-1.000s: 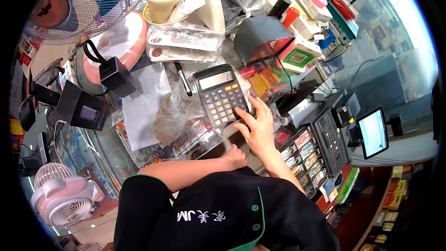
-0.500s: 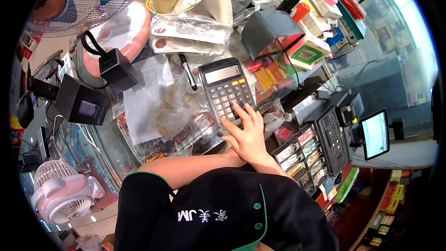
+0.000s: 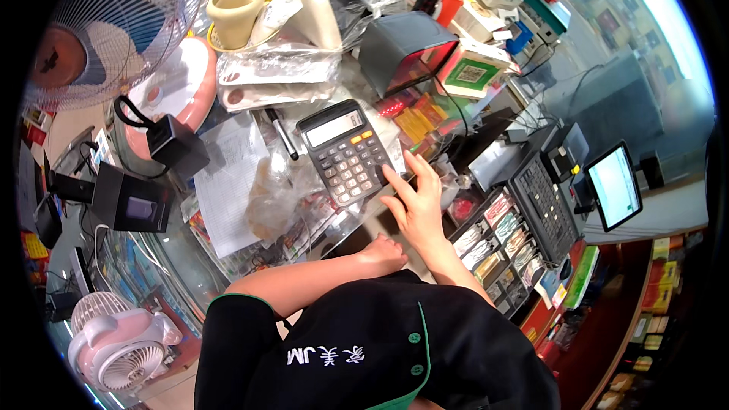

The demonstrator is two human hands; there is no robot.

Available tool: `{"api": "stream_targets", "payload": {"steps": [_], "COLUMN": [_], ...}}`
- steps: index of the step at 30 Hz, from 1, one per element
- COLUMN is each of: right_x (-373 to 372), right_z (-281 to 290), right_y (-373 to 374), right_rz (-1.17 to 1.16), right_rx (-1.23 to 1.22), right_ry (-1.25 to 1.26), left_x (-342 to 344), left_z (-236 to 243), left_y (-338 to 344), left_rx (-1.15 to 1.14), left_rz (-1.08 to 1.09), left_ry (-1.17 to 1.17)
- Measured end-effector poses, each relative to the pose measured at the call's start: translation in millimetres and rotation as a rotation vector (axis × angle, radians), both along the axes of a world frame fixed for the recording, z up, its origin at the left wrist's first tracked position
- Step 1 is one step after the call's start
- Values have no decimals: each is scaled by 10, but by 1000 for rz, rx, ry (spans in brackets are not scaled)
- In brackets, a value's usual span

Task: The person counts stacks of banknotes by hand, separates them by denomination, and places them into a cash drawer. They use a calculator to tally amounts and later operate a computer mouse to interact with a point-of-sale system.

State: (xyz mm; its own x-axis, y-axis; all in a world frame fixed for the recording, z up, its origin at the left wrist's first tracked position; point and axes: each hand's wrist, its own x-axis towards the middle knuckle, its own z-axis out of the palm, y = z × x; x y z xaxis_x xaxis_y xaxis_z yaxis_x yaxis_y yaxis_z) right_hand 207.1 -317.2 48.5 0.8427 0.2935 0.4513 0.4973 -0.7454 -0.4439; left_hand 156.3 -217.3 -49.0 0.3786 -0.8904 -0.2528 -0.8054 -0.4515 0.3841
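Note:
My right hand [image 3: 416, 201] has its fingers apart, with the index fingertip at the lower right keys of a black calculator [image 3: 342, 153] lying on cluttered papers and plastic. My left hand [image 3: 382, 254] rests just below it near the counter's edge, fingers curled; whatever is inside them is hidden. Left of the calculator are a black pen [image 3: 281, 133], a ruled white sheet [image 3: 222, 182] and crumpled clear plastic [image 3: 281, 190].
A wire fan [image 3: 95, 45] and small pink fan [image 3: 123, 338] stand left. A beige pot [image 3: 231, 15], dark box [image 3: 380, 49] and green-panel sign [image 3: 467, 68] are behind. Right are an open cash drawer [image 3: 493, 247], keyboard [image 3: 539, 205] and monitor [image 3: 611, 186].
Since half a second ago, my right hand has lifted from the lower keys toward the calculator's right side and the display has changed. The whole view has shifted slightly.

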Motion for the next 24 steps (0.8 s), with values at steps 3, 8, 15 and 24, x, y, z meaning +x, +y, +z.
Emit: {"api": "stream_targets", "payload": {"steps": [3,8,15,24], "right_x": [-145,-506,-1544,-1868], "right_z": [68,-226,-913,-1577], "right_y": [-262,-1120,-2733,-4473], "right_rz": [-79,-336,-1033,-1089], "right_rx": [135,274,407,1170], "right_ry": [6,25,74,732], "left_x": [26,110,145,-119], "left_z": [14,137,278,-155], "left_y": [-37,36,-354,-1968], "left_rx": [43,-36,-43,-256], "left_rz": [-16,-42,46,-236], "left_ry": [17,16,344,221]}}
